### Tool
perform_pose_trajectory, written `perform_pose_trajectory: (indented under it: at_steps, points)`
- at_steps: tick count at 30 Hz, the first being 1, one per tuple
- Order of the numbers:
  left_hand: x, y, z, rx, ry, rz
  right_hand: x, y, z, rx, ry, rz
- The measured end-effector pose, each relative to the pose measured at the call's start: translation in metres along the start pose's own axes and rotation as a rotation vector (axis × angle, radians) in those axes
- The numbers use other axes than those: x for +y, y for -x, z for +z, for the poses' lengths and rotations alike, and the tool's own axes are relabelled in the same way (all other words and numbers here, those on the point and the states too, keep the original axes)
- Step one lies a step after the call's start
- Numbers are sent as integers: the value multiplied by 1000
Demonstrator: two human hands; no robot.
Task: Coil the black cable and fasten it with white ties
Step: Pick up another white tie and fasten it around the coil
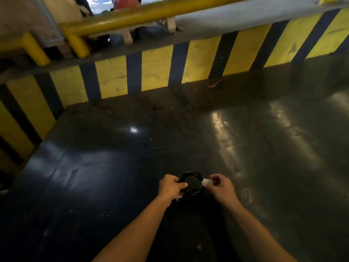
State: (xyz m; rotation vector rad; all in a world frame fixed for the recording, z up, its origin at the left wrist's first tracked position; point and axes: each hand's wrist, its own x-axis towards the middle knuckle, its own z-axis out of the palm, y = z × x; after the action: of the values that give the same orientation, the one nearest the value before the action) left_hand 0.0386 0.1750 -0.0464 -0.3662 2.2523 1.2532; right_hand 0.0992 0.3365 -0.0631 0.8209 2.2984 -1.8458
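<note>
The black cable (pixel 191 174) is wound into a small round coil, held in the air between both hands low in the middle of the head view. My left hand (pixel 170 187) grips the coil's left side with fingers closed round the strands. My right hand (pixel 221 188) pinches a white tie (pixel 206 182) that sits against the coil's right side. Whether the tie is wrapped round the strands is hidden by my fingers. A small pale tip pokes out under my left hand; I cannot tell what it is.
A dark glossy floor (pixel 132 167) lies below the hands. A low wall with yellow and black stripes (pixel 156 72) runs along the back and left. Yellow pipe rails (pixel 132 17) stand above it. An orange scrap (pixel 214 84) lies at the wall's foot.
</note>
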Motion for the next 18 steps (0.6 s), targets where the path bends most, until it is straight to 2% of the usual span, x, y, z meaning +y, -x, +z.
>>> perform_pose_trajectory:
  at_steps: [3,6,10,14,18]
  points:
    - [-4,-18,7,105,-223,11,8,-17,11,-40,60,47]
    - [-1,-32,10,173,-432,23,8,-33,20,-46,112,8]
    - [3,-49,14,232,-582,48,9,-48,31,-14,119,10]
    - [1,-53,14,234,-607,15,11,-55,36,3,115,37]
    - [-5,-49,10,199,-500,25,8,-52,34,-26,131,62]
